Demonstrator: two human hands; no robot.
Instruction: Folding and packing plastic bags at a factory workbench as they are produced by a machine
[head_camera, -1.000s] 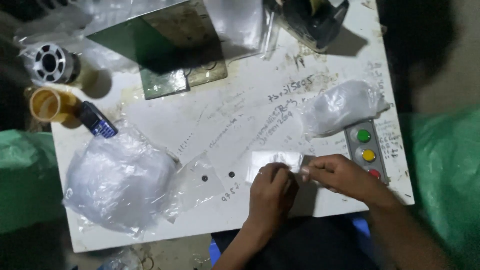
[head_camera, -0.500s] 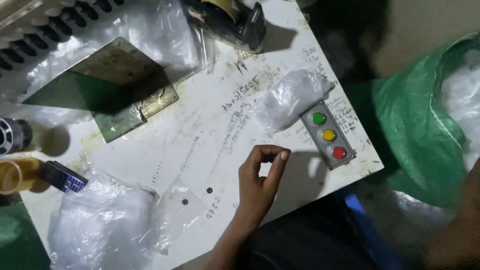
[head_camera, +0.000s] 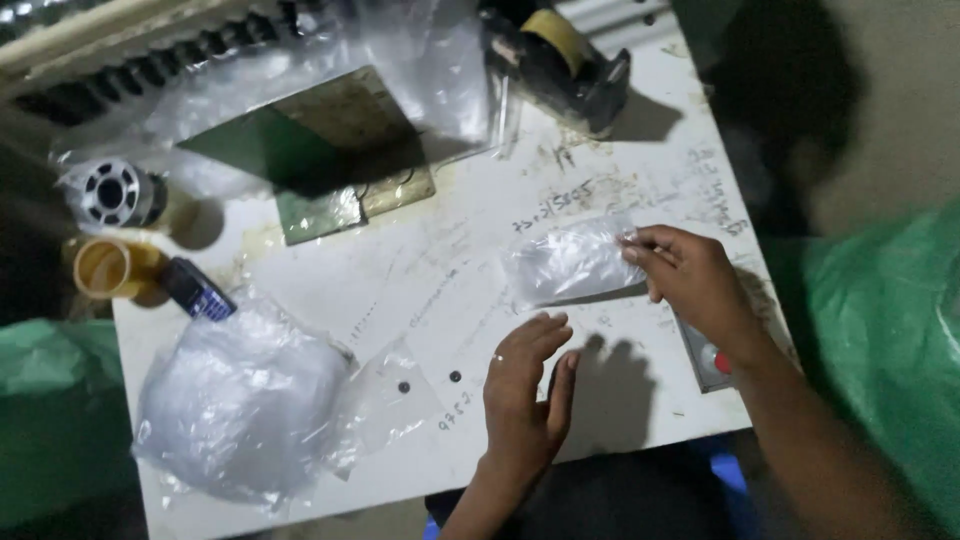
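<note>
Right hand (head_camera: 690, 280) pinches the small clear plastic bag (head_camera: 570, 262) by its right edge at frame centre; left hand (head_camera: 525, 385) hovers spread, empty, below. Best support the bag's loose end.

Small clear plastic bag (head_camera: 570, 262) pinched near table (head_camera: 400, 270) centre; bulging clear bag (head_camera: 245, 405) at table's near-left corner.

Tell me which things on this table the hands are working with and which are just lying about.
In hand:
right hand pinching a small clear plastic bag
left hand open, hovering over the white table

Lying about:
tape dispenser
big pile of clear bags
yellow tape roll
metal spool
green metal plate
</note>
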